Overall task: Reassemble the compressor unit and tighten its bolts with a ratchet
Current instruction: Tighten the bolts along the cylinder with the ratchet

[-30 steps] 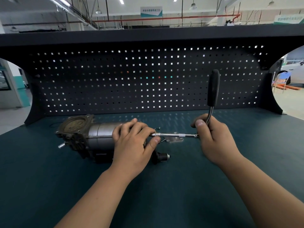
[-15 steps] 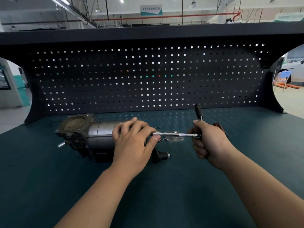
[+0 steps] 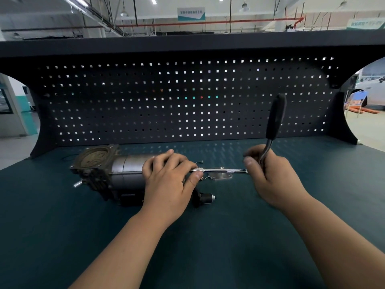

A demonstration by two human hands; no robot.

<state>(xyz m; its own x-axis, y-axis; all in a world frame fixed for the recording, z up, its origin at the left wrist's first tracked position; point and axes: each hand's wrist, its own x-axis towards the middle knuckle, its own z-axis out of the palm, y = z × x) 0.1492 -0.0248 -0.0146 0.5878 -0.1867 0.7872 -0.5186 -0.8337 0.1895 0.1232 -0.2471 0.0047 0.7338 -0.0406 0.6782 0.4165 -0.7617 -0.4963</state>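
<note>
Both hands mid-tightening: left hand (image 3: 166, 181) steadies compressor (image 3: 127, 167), pinching extension bar (image 3: 220, 170); right hand (image 3: 273, 181) grips ratchet (image 3: 276, 115), handle at twelve o'clock; next, swing it down.

The bench (image 3: 62, 236) has a dark teal top, and a black pegboard (image 3: 187, 101) stands along its far edge. A compressor unit (image 3: 125, 170) lies on its side left of centre, its square flanged end pointing left. Just right of it lie a small bright metal bracket (image 3: 221, 176) and two loose screws (image 3: 205, 177), near each other.
</note>
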